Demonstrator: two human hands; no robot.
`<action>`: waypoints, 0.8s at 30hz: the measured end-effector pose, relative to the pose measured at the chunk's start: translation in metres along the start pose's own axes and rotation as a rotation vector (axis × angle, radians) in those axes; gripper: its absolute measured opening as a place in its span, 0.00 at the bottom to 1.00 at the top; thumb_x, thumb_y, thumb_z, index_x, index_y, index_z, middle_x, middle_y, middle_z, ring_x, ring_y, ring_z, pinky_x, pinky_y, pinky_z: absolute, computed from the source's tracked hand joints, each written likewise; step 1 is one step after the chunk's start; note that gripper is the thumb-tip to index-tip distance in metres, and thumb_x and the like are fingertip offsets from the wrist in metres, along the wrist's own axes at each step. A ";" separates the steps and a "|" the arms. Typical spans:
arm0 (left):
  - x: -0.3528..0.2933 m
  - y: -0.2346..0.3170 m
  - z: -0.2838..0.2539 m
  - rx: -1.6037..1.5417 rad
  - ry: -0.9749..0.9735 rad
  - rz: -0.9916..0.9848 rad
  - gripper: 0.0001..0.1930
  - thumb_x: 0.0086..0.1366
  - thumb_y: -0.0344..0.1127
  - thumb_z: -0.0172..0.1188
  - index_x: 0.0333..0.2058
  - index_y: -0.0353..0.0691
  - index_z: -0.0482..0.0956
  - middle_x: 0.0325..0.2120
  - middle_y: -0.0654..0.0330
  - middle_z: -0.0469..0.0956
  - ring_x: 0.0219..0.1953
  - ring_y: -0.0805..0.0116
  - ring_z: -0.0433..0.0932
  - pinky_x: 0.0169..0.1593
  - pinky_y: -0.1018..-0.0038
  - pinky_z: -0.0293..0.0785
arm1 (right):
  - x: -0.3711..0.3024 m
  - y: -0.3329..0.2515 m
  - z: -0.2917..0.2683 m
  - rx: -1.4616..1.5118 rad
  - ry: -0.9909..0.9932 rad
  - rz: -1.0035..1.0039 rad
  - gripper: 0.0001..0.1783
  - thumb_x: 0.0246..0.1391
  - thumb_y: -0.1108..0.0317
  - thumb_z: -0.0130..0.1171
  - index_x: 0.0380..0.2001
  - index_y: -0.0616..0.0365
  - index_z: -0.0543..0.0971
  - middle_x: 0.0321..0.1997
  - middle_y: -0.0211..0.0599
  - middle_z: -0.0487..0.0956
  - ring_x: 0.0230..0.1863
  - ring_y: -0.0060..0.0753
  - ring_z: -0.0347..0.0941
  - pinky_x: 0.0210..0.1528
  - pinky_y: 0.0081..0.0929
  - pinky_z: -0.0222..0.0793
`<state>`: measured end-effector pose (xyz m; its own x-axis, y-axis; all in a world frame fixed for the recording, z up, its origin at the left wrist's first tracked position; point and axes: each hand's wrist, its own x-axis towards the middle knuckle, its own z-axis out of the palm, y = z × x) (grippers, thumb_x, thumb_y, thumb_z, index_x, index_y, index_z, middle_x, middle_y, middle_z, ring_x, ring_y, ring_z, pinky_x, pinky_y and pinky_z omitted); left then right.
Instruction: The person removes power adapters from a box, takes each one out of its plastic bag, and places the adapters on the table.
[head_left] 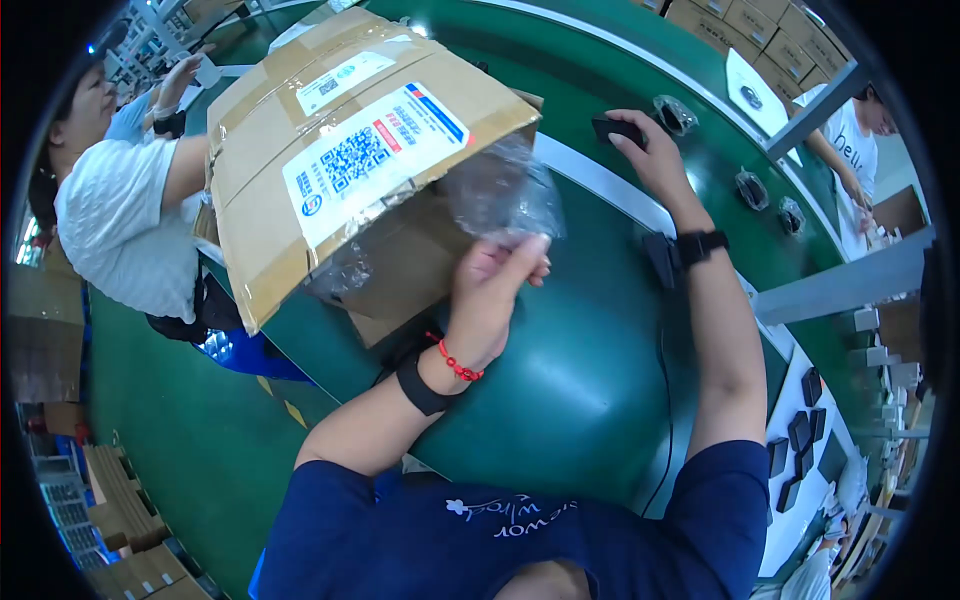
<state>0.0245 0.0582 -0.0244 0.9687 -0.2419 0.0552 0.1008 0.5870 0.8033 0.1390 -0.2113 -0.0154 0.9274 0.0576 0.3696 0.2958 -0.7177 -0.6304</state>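
Your left hand (495, 285) pinches a clear plastic bag (500, 190) beside the cardboard box (340, 150); your right hand (650, 150) closes on a black device (615, 128) on the green surface (570, 380). Hold the bag mouth wide.

A clear plastic bag (503, 190), crumpled and empty-looking, is held upright at its lower edge in front of an open cardboard box. A small black device (617, 129), oblong and matte, is lain flat on the green conveyor surface, partly covered from the right side by fingers.
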 end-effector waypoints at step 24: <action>-0.020 -0.019 0.044 0.845 -0.321 0.392 0.24 0.52 0.29 0.65 0.49 0.36 0.69 0.50 0.55 0.68 0.41 0.72 0.73 0.40 0.80 0.71 | -0.162 -0.087 -0.031 1.563 -0.177 0.649 0.18 0.60 0.56 0.53 0.45 0.59 0.72 0.29 0.27 0.74 0.20 0.12 0.65 0.17 0.09 0.59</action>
<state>-0.0067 0.0185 -0.0146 0.7789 -0.4195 0.4662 -0.5306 -0.0447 0.8464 -0.0440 -0.1796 0.0012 0.9577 0.2002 -0.2065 -0.2876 0.6575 -0.6964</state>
